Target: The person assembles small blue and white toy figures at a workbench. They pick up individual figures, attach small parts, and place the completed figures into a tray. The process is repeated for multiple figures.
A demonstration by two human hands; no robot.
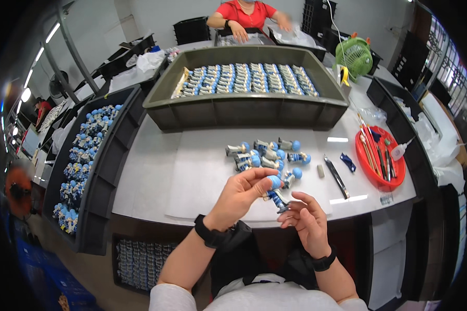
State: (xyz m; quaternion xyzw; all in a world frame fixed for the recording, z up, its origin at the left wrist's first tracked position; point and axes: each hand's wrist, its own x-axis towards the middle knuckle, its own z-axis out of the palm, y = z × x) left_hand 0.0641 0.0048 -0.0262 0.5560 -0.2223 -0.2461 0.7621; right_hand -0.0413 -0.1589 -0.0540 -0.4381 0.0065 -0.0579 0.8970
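Note:
A small figurine [276, 197] with a light blue head and a blue-and-white body is pinched at the head by my left hand [238, 199]. It tilts with its feet down to the right, over the table's front edge. Close to those feet is my right hand [307, 222], its fingers loosely curled and apart; whether a fingertip touches the feet, I cannot tell. Just beyond my hands, several similar figurines [297, 158] lie in a loose group on the white tabletop [197, 166].
A large grey tray [246, 111] of figurines in rows stands at the back. On the left is a dark crate [96, 176] heaped with figurines. Tweezers [337, 177], a small grey block [320, 171] and a red basket [362, 158] of tools lie right. A co-worker [246, 18] sits opposite.

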